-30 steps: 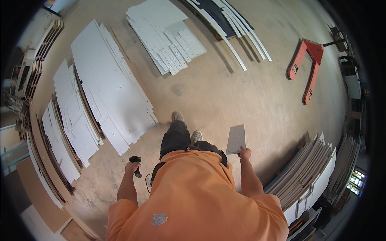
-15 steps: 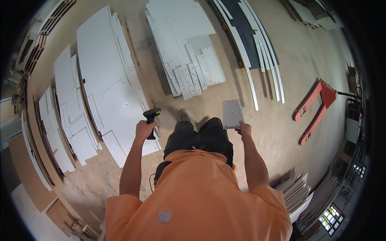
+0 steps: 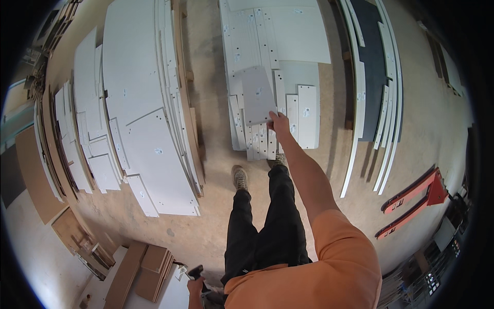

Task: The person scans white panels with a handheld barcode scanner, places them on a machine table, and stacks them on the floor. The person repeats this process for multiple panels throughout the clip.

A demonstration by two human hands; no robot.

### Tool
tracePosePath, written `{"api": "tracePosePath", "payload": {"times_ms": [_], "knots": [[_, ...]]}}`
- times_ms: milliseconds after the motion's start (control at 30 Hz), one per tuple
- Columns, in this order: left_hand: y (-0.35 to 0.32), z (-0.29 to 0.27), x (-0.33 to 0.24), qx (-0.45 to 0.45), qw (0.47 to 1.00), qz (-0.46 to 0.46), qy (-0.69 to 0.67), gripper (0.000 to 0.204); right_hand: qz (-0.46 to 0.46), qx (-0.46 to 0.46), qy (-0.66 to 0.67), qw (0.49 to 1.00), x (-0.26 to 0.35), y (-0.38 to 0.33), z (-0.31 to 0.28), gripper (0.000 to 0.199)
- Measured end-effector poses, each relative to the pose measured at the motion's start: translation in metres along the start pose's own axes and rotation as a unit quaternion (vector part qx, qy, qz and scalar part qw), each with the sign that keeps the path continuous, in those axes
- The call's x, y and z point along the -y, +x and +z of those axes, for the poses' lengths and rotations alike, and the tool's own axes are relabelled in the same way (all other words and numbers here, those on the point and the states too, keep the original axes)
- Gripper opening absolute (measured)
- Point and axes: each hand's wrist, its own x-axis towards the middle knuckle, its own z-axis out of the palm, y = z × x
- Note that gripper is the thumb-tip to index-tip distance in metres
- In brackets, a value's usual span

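My right hand [image 3: 279, 123] is stretched forward, its fingers closed on the near right corner of a flat grey panel [image 3: 256, 98] with a small label and holes along its near edge. The panel hangs over a stack of white panels [image 3: 298, 38]; I cannot tell whether it touches them. Narrow drilled strips [image 3: 292, 110] lie beside it on the stack. Low at my left side, my left hand [image 3: 194, 286] is closed around the grip of a black handheld scanner [image 3: 196, 271], which is partly hidden.
Large white boards [image 3: 136, 67] lie in a stack to the left. Long white strips [image 3: 357, 118] rest on a dark board [image 3: 369, 67] at right. Further right stands a red pallet jack [image 3: 417, 201]. Brown boards [image 3: 154, 260] sit near my lower left.
I have come closer to the white panel stack. My right hand has carried the grey panel forward over it, while my left hand with the scanner has dropped back beside my body.
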Motion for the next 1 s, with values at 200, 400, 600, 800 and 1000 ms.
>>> {"api": "tracePosePath", "payload": {"times_ms": [200,400,600,800,1000], "knots": [[-0.049,0.037,0.023,0.064,0.993,-0.087,-0.045,0.046,0.022,0.023,0.105,0.994,0.041,0.116,0.077,0.02],[-0.032,0.017,-0.037,0.079,0.996,0.036,-0.003,0.054,-0.201,0.118,-0.445,0.865,-0.004,0.062,0.088,0.045],[0.046,-0.03,-0.058,0.07,0.975,0.157,-0.137,0.038,-0.169,0.187,-0.641,0.725,-0.111,-0.084,-0.018,0.033],[0.176,-0.062,-0.097,0.037,0.947,0.319,-0.028,0.05,-0.065,0.02,-0.575,0.816,-0.189,-0.269,-0.118,0.033],[0.241,-0.124,-0.148,-0.017,0.886,0.423,0.192,0.054,0.093,-0.258,-0.098,0.957,-0.276,-0.477,-0.115,0.019]]}}
